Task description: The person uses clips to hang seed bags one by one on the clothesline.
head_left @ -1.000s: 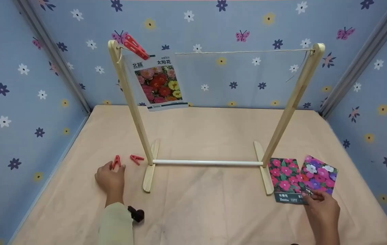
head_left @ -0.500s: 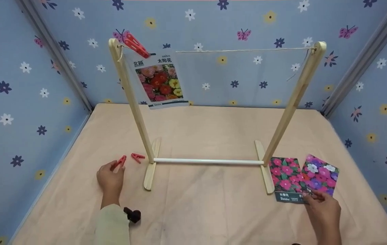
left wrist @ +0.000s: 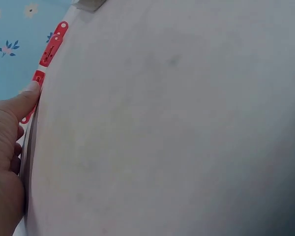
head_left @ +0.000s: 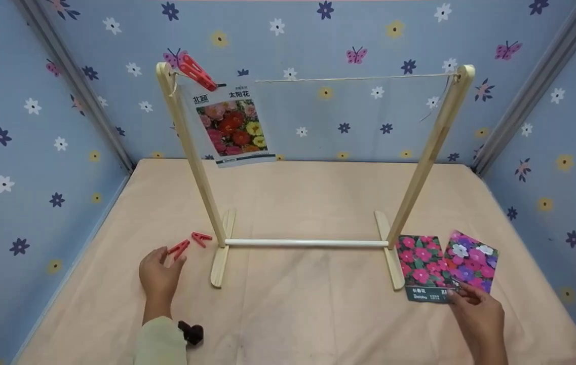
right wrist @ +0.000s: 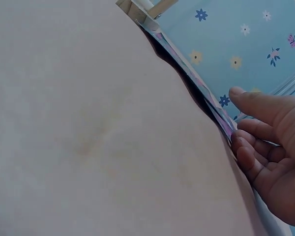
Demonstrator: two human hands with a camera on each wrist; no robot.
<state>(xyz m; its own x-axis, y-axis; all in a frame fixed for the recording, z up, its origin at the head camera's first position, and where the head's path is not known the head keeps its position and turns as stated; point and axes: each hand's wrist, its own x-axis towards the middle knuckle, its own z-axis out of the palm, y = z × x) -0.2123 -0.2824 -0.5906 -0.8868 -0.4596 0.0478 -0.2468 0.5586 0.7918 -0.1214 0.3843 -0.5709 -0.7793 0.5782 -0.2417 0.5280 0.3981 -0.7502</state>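
My left hand (head_left: 158, 276) pinches a red clothespin (head_left: 180, 248) on the table between thumb and fingers. Just past it lies a second red clothespin (head_left: 200, 239). In the left wrist view the thumb lies over the nearer clothespin (left wrist: 38, 78). My right hand (head_left: 483, 314) rests at the lower edges of two flower seed packets: one with pink flowers (head_left: 421, 261), one with pink, purple and white flowers (head_left: 472, 258). In the right wrist view its thumb stands apart from the loosely bent fingers, which touch the packets' edge (right wrist: 225, 129).
A wooden frame (head_left: 427, 157) with a white crossbar (head_left: 308, 243) stands mid-table. Along its top runs a string (head_left: 348, 79). A larger red clothespin (head_left: 197, 73) clips a sunflower-type seed packet (head_left: 232, 126) there. Flower-patterned walls (head_left: 308, 40) surround the table (head_left: 288, 319).
At the left hand the clothespin has turned, and its legs now spread toward the thumb and fingers. The right hand stays by the packets. The head view has shifted slightly.
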